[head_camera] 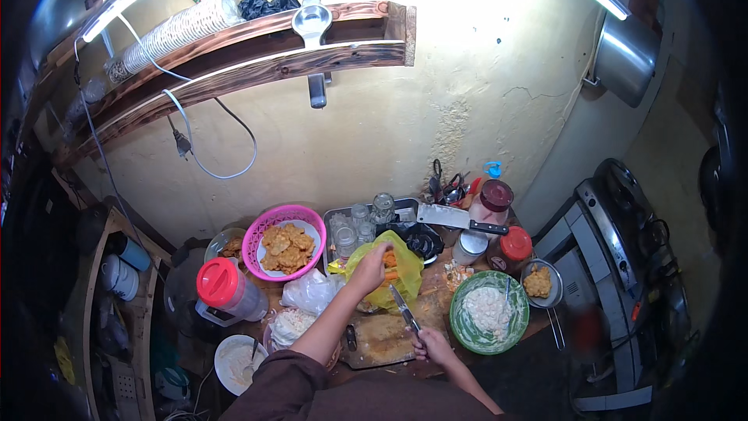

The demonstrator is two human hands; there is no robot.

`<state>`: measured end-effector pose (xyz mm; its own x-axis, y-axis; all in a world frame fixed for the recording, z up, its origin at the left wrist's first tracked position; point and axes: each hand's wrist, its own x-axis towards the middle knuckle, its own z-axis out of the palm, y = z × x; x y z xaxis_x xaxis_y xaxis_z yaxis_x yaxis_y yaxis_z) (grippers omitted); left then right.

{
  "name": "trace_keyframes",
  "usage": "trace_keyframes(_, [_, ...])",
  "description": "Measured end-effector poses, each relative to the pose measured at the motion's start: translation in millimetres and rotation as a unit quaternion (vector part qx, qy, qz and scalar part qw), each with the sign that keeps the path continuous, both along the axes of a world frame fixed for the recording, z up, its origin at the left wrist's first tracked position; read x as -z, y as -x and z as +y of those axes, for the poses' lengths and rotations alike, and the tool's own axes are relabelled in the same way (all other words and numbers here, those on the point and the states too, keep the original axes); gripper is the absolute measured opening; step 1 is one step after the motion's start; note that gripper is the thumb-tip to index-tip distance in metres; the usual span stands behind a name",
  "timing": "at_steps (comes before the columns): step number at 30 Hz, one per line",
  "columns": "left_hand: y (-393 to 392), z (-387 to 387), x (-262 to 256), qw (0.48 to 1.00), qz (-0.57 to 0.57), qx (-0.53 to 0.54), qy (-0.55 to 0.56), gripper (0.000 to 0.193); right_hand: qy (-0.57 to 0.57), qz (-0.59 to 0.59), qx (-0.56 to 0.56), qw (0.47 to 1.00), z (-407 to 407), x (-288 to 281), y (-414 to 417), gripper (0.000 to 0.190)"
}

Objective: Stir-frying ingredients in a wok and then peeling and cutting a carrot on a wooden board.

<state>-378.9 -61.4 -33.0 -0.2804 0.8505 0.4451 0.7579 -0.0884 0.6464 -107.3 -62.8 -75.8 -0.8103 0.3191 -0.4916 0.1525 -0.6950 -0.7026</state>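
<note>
My right hand (432, 344) grips the handle of a kitchen knife (403, 307), its blade slanting up and left over the wooden cutting board (383, 339). My left hand (371, 266) is at the mouth of a yellow plastic bag (412, 286), beyond the board. Orange pieces that look like carrot (390, 275) show in the bag beside my fingers. Whether those fingers hold a piece or the bag's edge is unclear. Right of the board stands a green bowl (459, 330) of pale, lumpy mixture (486, 309).
A cleaver (444, 216) lies across jars at the back. Left are a pink basket (251, 251) of fritters, a red-lidded pitcher (234, 292) and a white bowl (225, 371). A strainer (558, 289) holds fritters at the right edge. Glass jars (346, 238) stand on a metal tray.
</note>
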Motion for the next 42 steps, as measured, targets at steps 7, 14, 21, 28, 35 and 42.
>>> trace_keyframes(7, [22.7,-24.2,17.3,0.990,0.022,-0.019,0.140,0.034,-0.128,-0.078,0.131,0.980,43.6,9.9,57.3,0.012])
trace_keyframes(14, [43.6,-34.2,4.3,0.971,0.182,-0.113,0.103,0.047,-0.101,-0.065,0.166,0.979,58.9,-23.0,64.1,0.012])
trace_keyframes(21, [21.5,-18.2,-7.7,0.980,0.152,-0.119,0.038,0.055,-0.098,-0.024,0.199,0.975,52.4,-24.7,52.7,0.009])
trace_keyframes(28, [10.3,-5.5,6.2,0.984,0.099,-0.126,-0.074,0.039,-0.085,0.001,0.205,0.975,47.4,-20.4,41.8,0.016])
trace_keyframes(35, [1.4,4.6,47.9,0.989,0.056,-0.086,0.105,0.023,-0.101,-0.005,0.191,0.976,42.2,-18.1,35.4,0.020])
trace_keyframes(42, [7.9,42.5,80.5,0.983,0.143,-0.091,0.077,0.030,-0.080,-0.007,0.177,0.981,33.7,-18.7,34.1,0.007])
